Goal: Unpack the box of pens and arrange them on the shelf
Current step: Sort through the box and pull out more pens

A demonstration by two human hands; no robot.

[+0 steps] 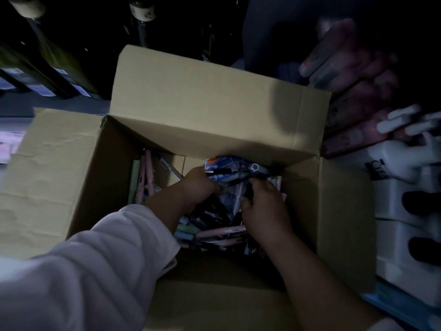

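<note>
Head view: inside the open cardboard box (59, 163) at frame centre, the left hand (196, 187) curls its fingers on the left edge of a blue-and-white pen packet (226, 172). The right hand (265, 211) pinches the packet's lower right. Loose pens (214, 232) lie beneath both hands.

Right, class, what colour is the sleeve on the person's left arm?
White; the sleeve shows best in the head view.
</note>
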